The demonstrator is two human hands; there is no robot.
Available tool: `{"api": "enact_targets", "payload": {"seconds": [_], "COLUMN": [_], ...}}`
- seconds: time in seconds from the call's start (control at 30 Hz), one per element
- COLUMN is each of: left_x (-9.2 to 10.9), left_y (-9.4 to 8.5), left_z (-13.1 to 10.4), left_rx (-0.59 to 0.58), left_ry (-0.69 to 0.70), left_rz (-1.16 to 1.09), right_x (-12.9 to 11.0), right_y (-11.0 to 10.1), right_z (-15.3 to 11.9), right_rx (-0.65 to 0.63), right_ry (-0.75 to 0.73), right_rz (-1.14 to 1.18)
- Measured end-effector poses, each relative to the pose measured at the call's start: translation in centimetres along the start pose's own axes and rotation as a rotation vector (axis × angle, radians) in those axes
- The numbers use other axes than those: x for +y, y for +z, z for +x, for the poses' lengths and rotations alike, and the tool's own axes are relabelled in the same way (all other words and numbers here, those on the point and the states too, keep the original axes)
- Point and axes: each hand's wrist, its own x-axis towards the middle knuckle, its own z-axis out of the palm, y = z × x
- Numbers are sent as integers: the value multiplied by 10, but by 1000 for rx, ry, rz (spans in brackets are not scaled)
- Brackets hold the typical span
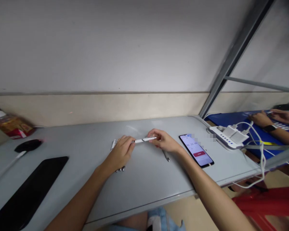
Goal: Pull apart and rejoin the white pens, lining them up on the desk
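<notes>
- Presently, the left hand [122, 151] has its grip closed on one end of a white slender pen [142, 140], which is between both hands above the smooth grey worktop [149, 186].
- The right hand [165, 141] bends its fingers around the other end; whether they press firmly, I cannot tell.
- If either hold loosens, the pen could slip and roll, I think.
- Silver metal tips [120, 169] below the left hand could be scattered by a careless wrist; likewise the silver curved rod [167, 157] beneath the right.
- Bare surface lies behind the hands and toward the front edge; rightward, a lit black-edged phone [197, 150] limits the elbow room.
</notes>
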Motion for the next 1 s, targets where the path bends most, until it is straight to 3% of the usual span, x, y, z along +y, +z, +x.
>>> {"api": "enact_targets", "payload": {"seconds": [0.13,0.3,0.47,0.63,0.8,1.0], "left_x": [0,-2,0,-1,-2,-4], "left_y": [0,1,1,1,2,2], "left_z": [0,-1,0,0,-1,-2], "left_rx": [2,14,-9,-12,-4,-26], "left_ry": [6,-18,5,-4,19,0], "left_rz": [6,6,17,6,32,15], "right_x": [1,2,3,2,4,7], "right_y": [1,1,2,2,2,2], "right_z": [0,0,0,0,1,2], "right_rx": [19,53,42,67,24,55], "right_ry": [50,-33,45,-55,45,-139], "right_rz": [-75,-42,-112,-33,-82,-161]}}
